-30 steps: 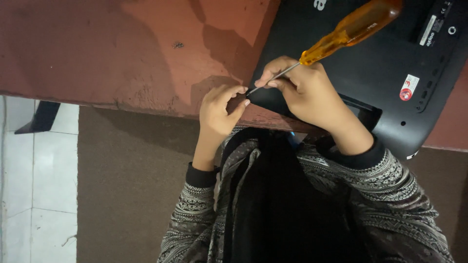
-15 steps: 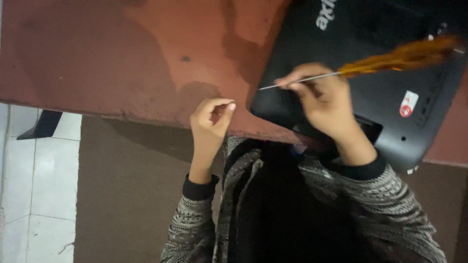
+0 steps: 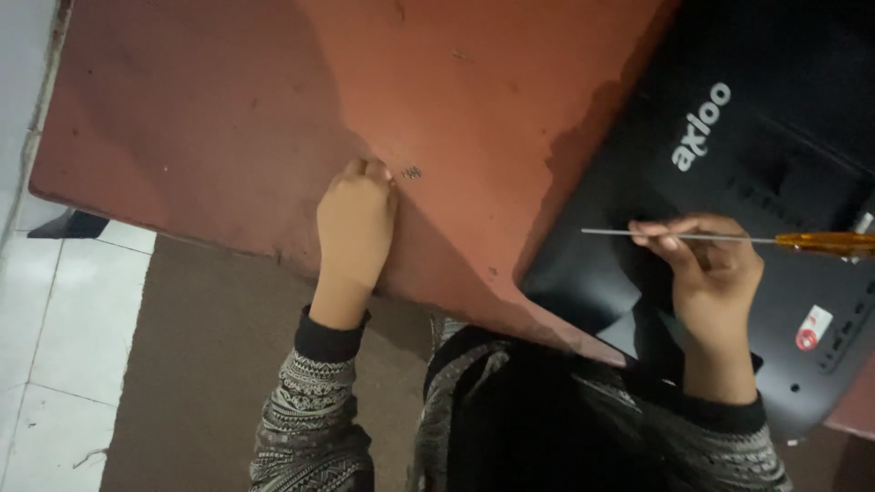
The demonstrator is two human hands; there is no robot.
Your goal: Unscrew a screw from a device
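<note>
My right hand (image 3: pixel 706 269) grips the thin metal shaft of a screwdriver (image 3: pixel 729 240) with an orange see-through handle, held level above a black laptop (image 3: pixel 729 164) that lies closed on the table. My left hand (image 3: pixel 354 219) rests knuckles-up on the reddish-brown table (image 3: pixel 228 118), fingers curled, its fingertips right beside a few tiny dark screws (image 3: pixel 412 172) lying on the tabletop. Whether the fingers pinch anything is hidden.
The table's near edge runs diagonally under my arms. Below it lie a brown floor mat (image 3: pixel 200 364) and white floor tiles (image 3: pixel 46 337) at the left. A dark object (image 3: pixel 68 224) sits on the floor by the table's left corner. My patterned sleeves fill the bottom.
My left hand has moved away from the laptop edge, out left onto the tabletop, where small screws now lie. The screwdriver has lifted off and swung level in my right hand.
</note>
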